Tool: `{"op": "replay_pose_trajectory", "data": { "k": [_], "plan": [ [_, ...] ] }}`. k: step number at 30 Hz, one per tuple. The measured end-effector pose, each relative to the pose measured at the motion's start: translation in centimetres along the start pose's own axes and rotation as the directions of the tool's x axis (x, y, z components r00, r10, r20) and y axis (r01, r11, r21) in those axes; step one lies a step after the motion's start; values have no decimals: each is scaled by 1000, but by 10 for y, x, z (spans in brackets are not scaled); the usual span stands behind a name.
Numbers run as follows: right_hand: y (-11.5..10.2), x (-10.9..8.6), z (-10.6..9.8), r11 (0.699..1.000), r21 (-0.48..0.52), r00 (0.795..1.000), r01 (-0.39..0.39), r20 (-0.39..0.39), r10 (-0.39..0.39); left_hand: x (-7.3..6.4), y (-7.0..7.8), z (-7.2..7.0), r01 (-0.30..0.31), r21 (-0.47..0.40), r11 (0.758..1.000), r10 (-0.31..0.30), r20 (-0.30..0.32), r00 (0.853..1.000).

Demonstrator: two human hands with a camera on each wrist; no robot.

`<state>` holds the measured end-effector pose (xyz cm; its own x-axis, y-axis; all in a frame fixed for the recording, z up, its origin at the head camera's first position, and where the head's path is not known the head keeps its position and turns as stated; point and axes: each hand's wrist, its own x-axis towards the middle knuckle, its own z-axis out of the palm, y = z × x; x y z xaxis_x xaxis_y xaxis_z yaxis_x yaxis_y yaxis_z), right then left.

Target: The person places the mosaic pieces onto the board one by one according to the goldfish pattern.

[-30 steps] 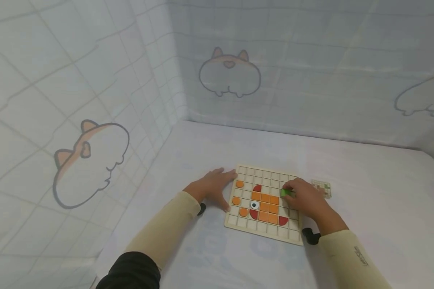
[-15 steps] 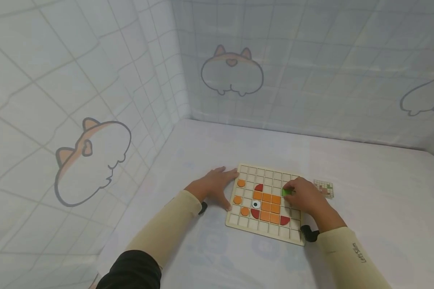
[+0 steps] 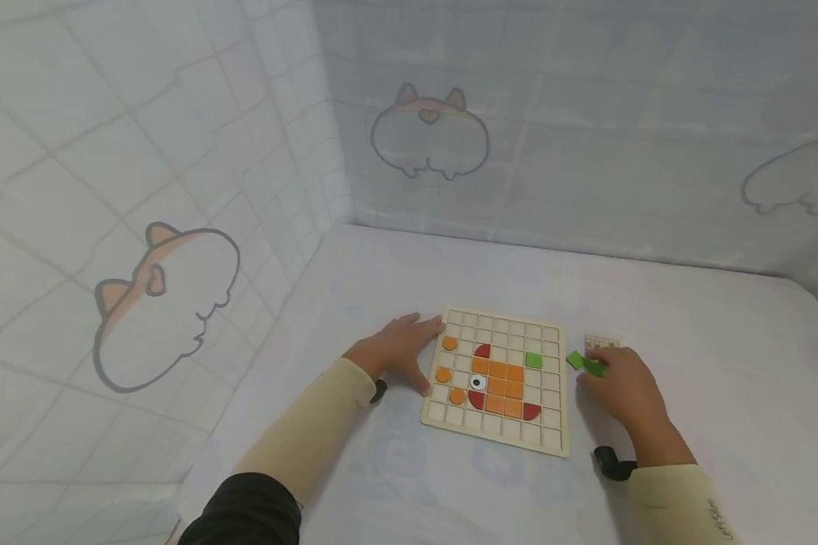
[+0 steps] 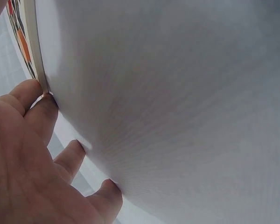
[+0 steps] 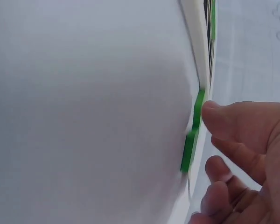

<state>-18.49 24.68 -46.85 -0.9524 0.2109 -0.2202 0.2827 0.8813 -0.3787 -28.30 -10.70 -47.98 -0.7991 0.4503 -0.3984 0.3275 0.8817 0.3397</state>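
My left hand [image 3: 404, 350] lies with fingers spread at the left edge of a pale square grid board [image 3: 460, 433]; in the left wrist view the fingertips [image 4: 45, 100] touch its corner. Right of the board, my right hand [image 3: 623, 382] is over two loose green tiles, one green tile [image 3: 575, 359] nearer the board and another green tile [image 3: 594, 368] partly under the fingers. The right wrist view puts the thumb [image 5: 214, 112] beside a green tile [image 5: 197, 109], the other fingers loosely bent and apart from it. A green square [image 3: 533, 360] sits in the grid.
Orange squares [image 3: 496, 386], red quarter-round pieces [image 3: 532, 411] and a white eye piece [image 3: 478, 382] form a figure on the board. Orange discs [image 3: 443, 375] sit in its left columns. A small printed card [image 3: 601, 342] lies partly behind my right hand. Cloth walls [image 3: 552, 189] stand behind and left.
My right hand has let go of the green square on the board and moved right to the loose green tiles. My left hand stays at the board's edge.
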Motion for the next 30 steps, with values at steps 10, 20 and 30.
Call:
{"op": "replay_pose_trajectory", "data": {
  "k": [10,20,30],
  "plan": [
    [12,0,-6,998,20,997,-59,45,58,2,-3,1,-4,7,1000,4,-2,1000],
    [8,5,-5,997,-21,996,-70,59,71,5,-3,4,-11,-4,1000,11,2,1000],
    [-5,4,-10,1000,25,998,15,57,-17,3,0,1,6,0,1000,-6,-2,1000]
  ]
}}
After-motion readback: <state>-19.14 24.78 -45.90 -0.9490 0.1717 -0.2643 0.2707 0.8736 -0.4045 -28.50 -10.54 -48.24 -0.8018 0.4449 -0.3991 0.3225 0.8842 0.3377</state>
